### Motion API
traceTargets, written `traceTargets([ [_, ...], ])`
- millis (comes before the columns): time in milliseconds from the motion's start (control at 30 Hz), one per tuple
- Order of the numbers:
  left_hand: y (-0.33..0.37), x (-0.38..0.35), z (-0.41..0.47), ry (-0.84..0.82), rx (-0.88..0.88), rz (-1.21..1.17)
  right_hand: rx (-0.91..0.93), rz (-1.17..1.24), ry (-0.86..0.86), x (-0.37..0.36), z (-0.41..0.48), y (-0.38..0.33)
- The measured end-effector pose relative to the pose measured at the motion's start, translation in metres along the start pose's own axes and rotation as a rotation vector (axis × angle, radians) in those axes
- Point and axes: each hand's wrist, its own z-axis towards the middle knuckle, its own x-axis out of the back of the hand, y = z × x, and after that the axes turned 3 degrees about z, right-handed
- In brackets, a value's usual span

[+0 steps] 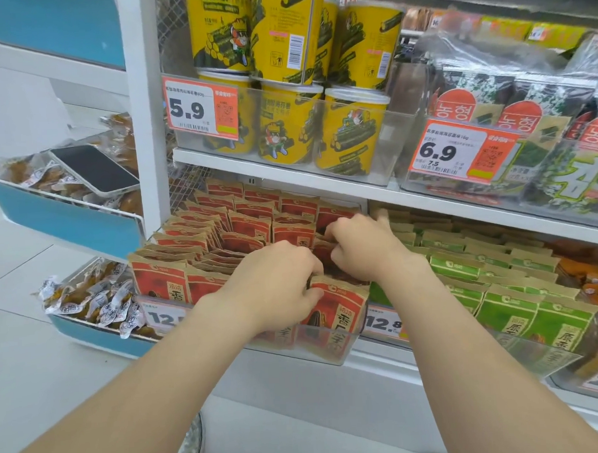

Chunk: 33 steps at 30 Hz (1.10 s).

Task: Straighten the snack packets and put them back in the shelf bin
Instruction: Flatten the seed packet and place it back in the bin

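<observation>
In the clear shelf bin point(334, 351) on the lower shelf, the red snack packets point(249, 225) are standing in rows. The left hand point(272, 285) is pinching the top edge of the front packet point(342, 310), fingers curled tight. The right hand point(363, 247) is digging in just behind, fingers curled, tips hidden, so I cannot tell its grip. Green packets point(499, 286) are sitting in the neighbouring bin.
</observation>
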Motion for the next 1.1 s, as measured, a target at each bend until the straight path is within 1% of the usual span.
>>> traceTargets([
  [67, 0.004, 0.000, -0.001, 0.026, 0.028, 0.011, -0.021, -0.025, 0.004, -0.002, 0.001, 0.001],
  [167, 0.011, -0.001, 0.000, 0.072, 0.077, 0.040, -0.031, -0.038, -0.053, -0.005, 0.003, 0.003],
  [333, 0.022, 0.005, 0.002, 0.115, 0.105, 0.111, -0.050, 0.094, -0.034, 0.008, 0.004, 0.004],
  [467, 0.020, 0.006, -0.001, 0.088, 0.073, 0.103, -0.037, 0.095, -0.057, 0.011, -0.002, 0.000],
  [600, 0.011, 0.000, -0.001, 0.068, 0.077, 0.065, -0.064, 0.132, -0.167, 0.009, -0.011, -0.003],
  [667, 0.007, -0.001, -0.001, 0.032, 0.078, 0.074, -0.089, 0.172, -0.200, 0.010, -0.012, -0.004],
  [700, 0.004, -0.002, -0.001, 0.007, 0.079, 0.084, -0.101, 0.212, -0.192, 0.011, -0.012, -0.004],
  [767, 0.000, -0.001, 0.000, -0.042, 0.087, 0.122, -0.112, 0.279, -0.119, 0.010, -0.012, -0.002],
  [867, -0.004, -0.001, 0.002, -0.091, 0.107, 0.159, -0.137, 0.221, -0.004, 0.009, -0.008, 0.000],
  [967, -0.007, 0.000, 0.004, -0.112, 0.107, 0.167, -0.182, 0.160, -0.036, 0.007, -0.002, -0.001],
  [1100, -0.010, 0.001, 0.005, -0.119, 0.103, 0.169, -0.178, 0.147, -0.109, 0.007, 0.002, -0.008],
])
